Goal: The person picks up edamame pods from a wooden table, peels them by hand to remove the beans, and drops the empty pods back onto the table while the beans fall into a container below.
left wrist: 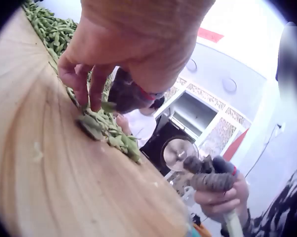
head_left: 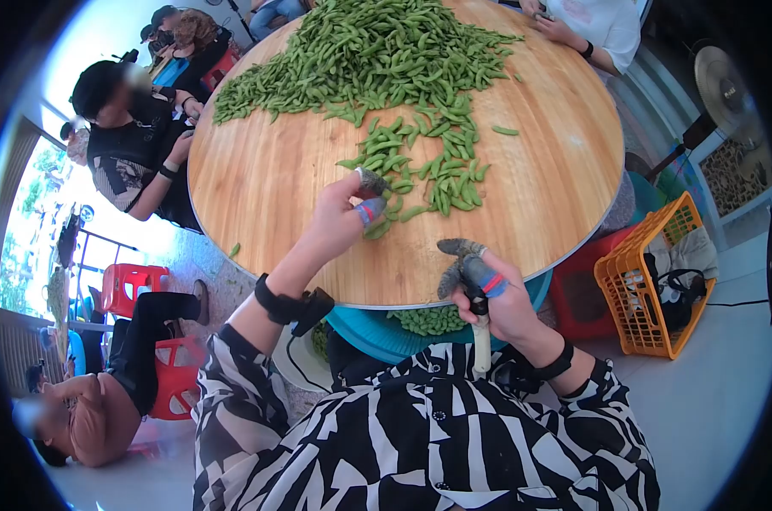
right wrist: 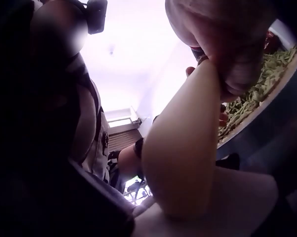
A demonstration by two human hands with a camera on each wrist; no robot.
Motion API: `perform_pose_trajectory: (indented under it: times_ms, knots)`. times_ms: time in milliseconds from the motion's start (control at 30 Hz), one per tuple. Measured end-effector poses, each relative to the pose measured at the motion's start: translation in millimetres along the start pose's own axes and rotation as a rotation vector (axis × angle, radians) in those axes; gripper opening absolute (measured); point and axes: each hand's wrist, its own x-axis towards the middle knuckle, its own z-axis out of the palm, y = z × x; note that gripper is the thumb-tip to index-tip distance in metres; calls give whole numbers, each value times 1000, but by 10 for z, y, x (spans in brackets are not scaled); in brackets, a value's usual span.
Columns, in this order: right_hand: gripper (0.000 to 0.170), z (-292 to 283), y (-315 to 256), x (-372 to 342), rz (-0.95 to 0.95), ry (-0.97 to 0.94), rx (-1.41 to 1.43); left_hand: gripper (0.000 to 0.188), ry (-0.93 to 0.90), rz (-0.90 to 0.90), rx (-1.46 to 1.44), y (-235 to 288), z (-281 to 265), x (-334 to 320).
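My left hand [head_left: 339, 213] reaches over the round wooden table [head_left: 266, 187] at the near end of a trail of green bean pods [head_left: 454, 183]. Grey guards cover its thumb and a fingertip. In the left wrist view, a green pod [left wrist: 109, 106] sits between its fingertips and thumb, and a blurred one lies just below. Near the table's front edge, my right hand [head_left: 505, 298] grips a tool by its pale, thick handle [head_left: 482, 345]. Grey guards wrap its thumb and fingers; the tool's working end is hidden. The handle [right wrist: 183, 143] swells toward its end in the right wrist view.
A large heap of pods [head_left: 377, 60] covers the table's far side. Below the front edge stands a teal basin [head_left: 364, 328] with green beans [head_left: 437, 321]. An orange crate [head_left: 650, 328] stands at the right. People sit around; red stools [head_left: 134, 285] are at the left.
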Motion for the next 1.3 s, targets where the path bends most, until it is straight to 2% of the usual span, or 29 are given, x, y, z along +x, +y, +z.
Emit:
perform_pose_trajectory:
  times_ms: [33,167,233,500,567,767,867,933,1000,1067,1100,1167,1300]
  knots:
    - [36,19,-8,28,-31,-8,-62,24,23,-26,-244,100,21,-36]
    - [38,96,-23,86,-80,22,-39,20,-95,-120,-299,362,219,-289]
    - [38,94,-4,94,-121,-70,-102,29,-82,-156,-522,410,347,-380]
    - [37,70,50,42,-72,-120,-79,40,-59,-197,-567,432,431,-431]
    - [36,73,41,39,-56,-128,-48,43,-24,-112,-591,369,474,-423]
    - [38,73,35,22,-36,-129,-44,43,-5,-84,-566,394,476,-466]
    - [37,107,6,7,-54,-86,-109,41,3,-77,-554,441,485,-493]
    - [35,107,12,5,-133,-70,-237,39,-5,-80,-578,397,488,-506]
    - [33,77,13,-4,-114,-78,-225,37,-14,-83,-602,322,488,-505]
    - [32,52,6,-19,-93,-85,-213,32,-122,-160,-944,237,490,-491]
    - [31,49,-1,-24,-50,-94,-150,32,-122,-160,-944,200,499,-484]
    - [30,22,5,-25,-6,-104,-90,30,-254,-324,-1273,152,518,-478]
    - [28,-20,24,-2,17,-154,61,27,-199,-432,-1272,307,533,-497]
